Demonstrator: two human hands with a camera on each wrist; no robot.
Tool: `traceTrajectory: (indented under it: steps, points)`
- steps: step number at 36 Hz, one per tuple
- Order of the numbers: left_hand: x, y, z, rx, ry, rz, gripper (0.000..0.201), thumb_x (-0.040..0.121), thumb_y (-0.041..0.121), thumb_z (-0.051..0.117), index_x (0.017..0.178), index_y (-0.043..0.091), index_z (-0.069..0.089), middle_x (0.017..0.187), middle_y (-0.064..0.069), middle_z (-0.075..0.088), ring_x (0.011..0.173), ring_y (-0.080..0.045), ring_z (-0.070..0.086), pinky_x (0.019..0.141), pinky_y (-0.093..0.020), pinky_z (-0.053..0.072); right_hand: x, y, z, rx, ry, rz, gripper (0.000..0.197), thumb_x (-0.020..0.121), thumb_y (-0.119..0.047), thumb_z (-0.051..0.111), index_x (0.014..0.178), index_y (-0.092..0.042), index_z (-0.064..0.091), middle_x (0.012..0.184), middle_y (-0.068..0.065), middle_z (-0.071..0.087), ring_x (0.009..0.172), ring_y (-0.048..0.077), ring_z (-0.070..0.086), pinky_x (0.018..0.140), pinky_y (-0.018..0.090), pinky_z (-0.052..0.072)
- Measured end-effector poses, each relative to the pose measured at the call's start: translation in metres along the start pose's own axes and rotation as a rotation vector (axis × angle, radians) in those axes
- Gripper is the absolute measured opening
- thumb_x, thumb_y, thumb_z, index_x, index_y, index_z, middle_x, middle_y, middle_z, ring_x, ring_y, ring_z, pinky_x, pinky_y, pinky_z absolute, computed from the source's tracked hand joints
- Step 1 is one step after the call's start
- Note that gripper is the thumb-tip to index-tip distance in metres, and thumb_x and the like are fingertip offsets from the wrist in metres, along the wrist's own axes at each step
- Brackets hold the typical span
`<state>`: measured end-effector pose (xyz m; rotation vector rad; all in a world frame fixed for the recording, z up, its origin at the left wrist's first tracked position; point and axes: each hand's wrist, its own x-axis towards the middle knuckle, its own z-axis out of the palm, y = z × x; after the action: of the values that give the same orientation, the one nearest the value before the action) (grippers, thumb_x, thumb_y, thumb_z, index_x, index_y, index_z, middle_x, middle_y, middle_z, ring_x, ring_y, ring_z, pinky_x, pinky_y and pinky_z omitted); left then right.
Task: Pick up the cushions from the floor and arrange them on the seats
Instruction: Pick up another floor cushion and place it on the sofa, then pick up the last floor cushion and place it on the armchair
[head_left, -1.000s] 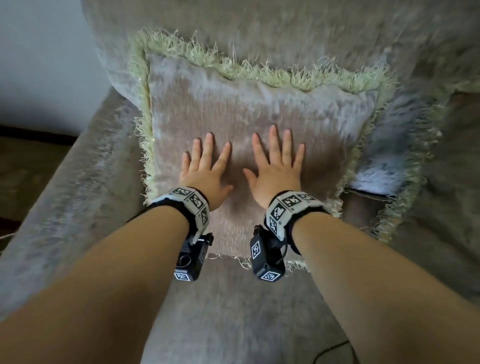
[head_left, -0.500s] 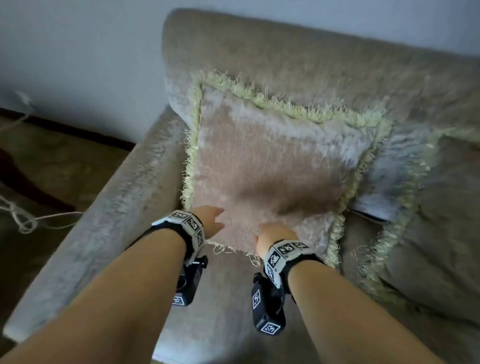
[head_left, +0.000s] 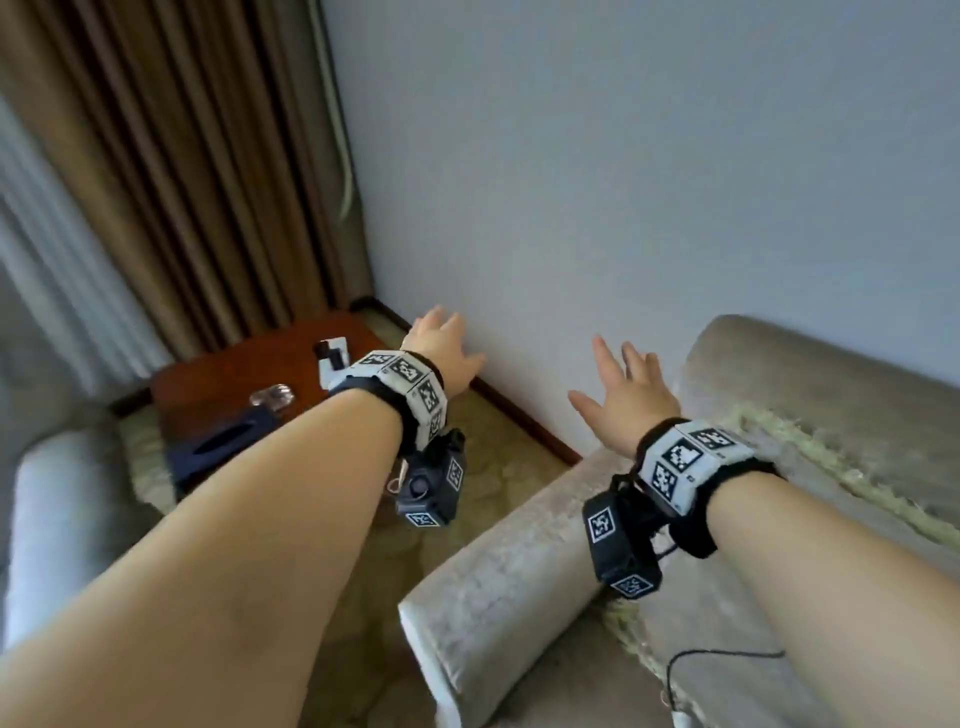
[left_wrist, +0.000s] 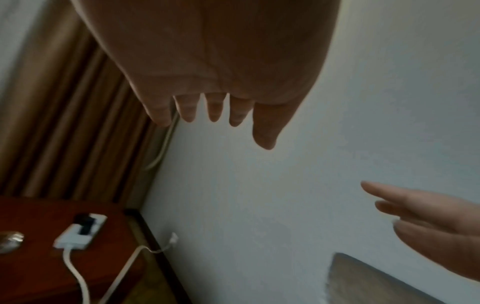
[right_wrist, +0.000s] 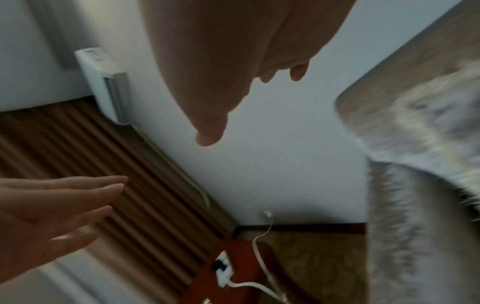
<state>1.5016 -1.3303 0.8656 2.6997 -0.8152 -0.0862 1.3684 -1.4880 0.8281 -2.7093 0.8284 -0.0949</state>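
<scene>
**Between cushions: both hands empty, raised off the sofa**

My left hand (head_left: 441, 345) and right hand (head_left: 626, 392) hang in the air with fingers spread and straight, holding nothing. A fringed cushion (head_left: 810, 462) sits on the sofa (head_left: 498, 561) at my right; only its pale green fringe shows. No cushion on the floor is in view. I judge one placement done. Next I must look to the floor (head_left: 483, 467), beside the wooden side table (head_left: 234, 374), for another.

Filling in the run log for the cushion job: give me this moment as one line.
left hand: open, empty | right hand: open, empty | fringed cushion: on sofa seat | side table: beside sofa
</scene>
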Motion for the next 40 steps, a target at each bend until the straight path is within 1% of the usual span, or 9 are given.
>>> traceTrajectory:
  steps: [2, 7, 12, 20, 24, 28, 32, 38, 40]
  points:
    - [-0.012, -0.044, -0.026, 0.011, 0.040, -0.083, 0.068, 0.095, 0.039, 0.050, 0.150, 0.010, 0.023, 0.160, -0.012, 0.012, 0.147, -0.029, 0.015, 0.118, -0.034, 0.019, 0.007, -0.050, 0.006, 0.019, -0.017, -0.081, 0.069, 0.095, -0.054, 0.033, 0.150, -0.032, -0.003, 0.160, 0.003, -0.006, 0.146, 0.028, -0.010, 0.118, 0.045, 0.012]
    - [-0.050, -0.156, -0.076, 0.008, 0.076, -0.246, 0.072, 0.096, 0.040, 0.047, 0.153, 0.014, 0.012, 0.161, -0.010, 0.003, 0.149, -0.028, 0.005, 0.120, -0.035, 0.011, 0.019, -0.177, 0.038, 0.081, -0.066, -0.260, 0.070, 0.094, -0.054, 0.034, 0.150, -0.032, -0.002, 0.159, 0.006, -0.004, 0.147, 0.029, -0.008, 0.118, 0.047, 0.012]
    - [-0.096, -0.281, -0.112, 0.039, 0.116, -0.442, 0.075, 0.095, 0.045, 0.046, 0.153, 0.015, 0.009, 0.161, -0.010, 0.003, 0.149, -0.029, 0.001, 0.121, -0.044, 0.014, 0.018, -0.312, 0.086, 0.103, -0.128, -0.487, 0.072, 0.093, -0.053, 0.038, 0.150, -0.031, 0.001, 0.159, 0.009, -0.001, 0.147, 0.030, -0.004, 0.118, 0.050, 0.013]
    - [-0.169, -0.425, -0.136, 0.004, 0.165, -0.817, 0.072, 0.093, 0.043, 0.049, 0.150, 0.013, 0.018, 0.158, -0.013, 0.013, 0.145, -0.034, 0.012, 0.118, -0.043, 0.021, -0.011, -0.482, 0.155, 0.066, -0.358, -0.784, 0.072, 0.094, -0.052, 0.039, 0.150, -0.032, 0.000, 0.159, 0.007, -0.005, 0.146, 0.032, -0.008, 0.117, 0.048, 0.007]
    - [-0.203, -0.470, -0.138, -0.030, 0.192, -1.007, 0.073, 0.093, 0.043, 0.050, 0.151, 0.014, 0.017, 0.160, -0.011, 0.008, 0.147, -0.035, 0.006, 0.121, -0.040, 0.015, -0.024, -0.544, 0.186, 0.024, -0.428, -0.924, 0.072, 0.093, -0.051, 0.041, 0.150, -0.031, 0.001, 0.159, 0.009, -0.003, 0.146, 0.033, -0.008, 0.117, 0.046, 0.008]
    - [-0.239, -0.510, -0.138, -0.040, 0.250, -1.200, 0.072, 0.093, 0.045, 0.050, 0.151, 0.014, 0.019, 0.159, -0.011, 0.010, 0.147, -0.034, 0.009, 0.120, -0.041, 0.017, -0.045, -0.609, 0.221, -0.008, -0.516, -1.086, 0.073, 0.093, -0.052, 0.040, 0.150, -0.033, -0.001, 0.159, 0.010, -0.005, 0.146, 0.032, -0.009, 0.119, 0.045, 0.004]
    - [-0.277, -0.531, -0.139, -0.053, 0.338, -1.392, 0.075, 0.093, 0.046, 0.048, 0.153, 0.015, 0.014, 0.160, -0.011, 0.009, 0.148, -0.031, 0.007, 0.121, -0.041, 0.015, -0.075, -0.661, 0.244, -0.040, -0.603, -1.274, 0.073, 0.093, -0.052, 0.040, 0.150, -0.033, -0.002, 0.159, 0.008, -0.006, 0.146, 0.030, -0.010, 0.119, 0.044, 0.004]
    - [-0.342, -0.551, -0.134, -0.094, 0.400, -1.673, 0.068, 0.091, 0.046, 0.051, 0.144, 0.008, 0.030, 0.151, -0.018, 0.029, 0.141, -0.038, 0.023, 0.116, -0.045, 0.025, -0.134, -0.720, 0.273, -0.123, -0.662, -1.540, 0.073, 0.092, -0.054, 0.040, 0.150, -0.034, -0.002, 0.160, 0.005, -0.006, 0.147, 0.028, -0.009, 0.119, 0.044, 0.007]
    - [-0.361, -0.554, -0.130, -0.094, 0.419, -1.739, 0.068, 0.091, 0.046, 0.051, 0.144, 0.009, 0.029, 0.152, -0.019, 0.027, 0.142, -0.037, 0.021, 0.117, -0.044, 0.022, -0.157, -0.733, 0.281, -0.128, -0.690, -1.601, 0.074, 0.092, -0.053, 0.041, 0.150, -0.034, -0.001, 0.160, 0.005, -0.006, 0.147, 0.028, -0.009, 0.119, 0.043, 0.008]
